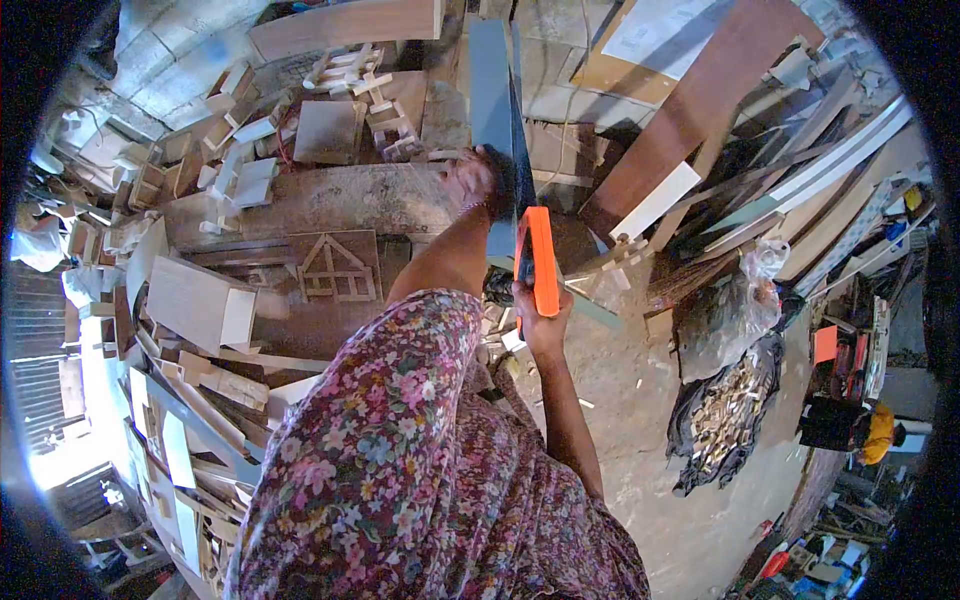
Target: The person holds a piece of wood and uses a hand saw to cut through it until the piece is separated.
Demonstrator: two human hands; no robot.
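My right hand (545, 312) is wrapped round the orange handle of a handsaw (538, 262). The dark saw blade points away from me and runs lengthwise along the right side of a long blue-grey board (490, 85). Beside the blade, my left hand (470, 178) grips the board's left edge with bent fingers; some fingertips are in shadow. Under the board lies a thick, worn wooden beam (340, 198). Whether the teeth are inside a cut cannot be made out.
Small wooden stools or frames (395, 125) and a box-like piece (195, 300) crowd the left. A wide brown plank (700, 110) leans at the right near stacked strips. Wood offcuts lie on a black plastic sheet (690, 465) on the floor. Someone in yellow (878, 434) is far right.
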